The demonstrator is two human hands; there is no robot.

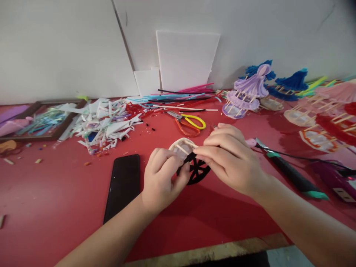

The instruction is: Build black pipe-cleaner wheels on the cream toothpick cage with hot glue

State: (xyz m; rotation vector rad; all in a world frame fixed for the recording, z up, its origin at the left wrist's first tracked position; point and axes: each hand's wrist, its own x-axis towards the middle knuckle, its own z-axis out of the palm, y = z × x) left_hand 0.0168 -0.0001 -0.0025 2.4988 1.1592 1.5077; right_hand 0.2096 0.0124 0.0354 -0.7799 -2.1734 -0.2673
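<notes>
Between my two hands is a small craft model with a black spoked ring (198, 171) at its near side and a whitish round disc (182, 146) with pale sticks behind it. My left hand (164, 176) pinches the model's left side, thumb and fingers pressed together at the black fuzzy edge. From the right, my right hand (232, 159) is closed with its fingertips on the black strip at the ring's top. The fingers hide part of the join between ring and sticks. A black phone (122, 185) lies left of my left hand.
Scissors (187, 122) with yellow and orange handles lie behind the hands, near coloured pipe cleaners (178, 97). White scraps (108, 118) are heaped at left. Finished models (247, 91) stand back right. A black-green handled tool (294, 174) and a glue gun (336, 178) lie right.
</notes>
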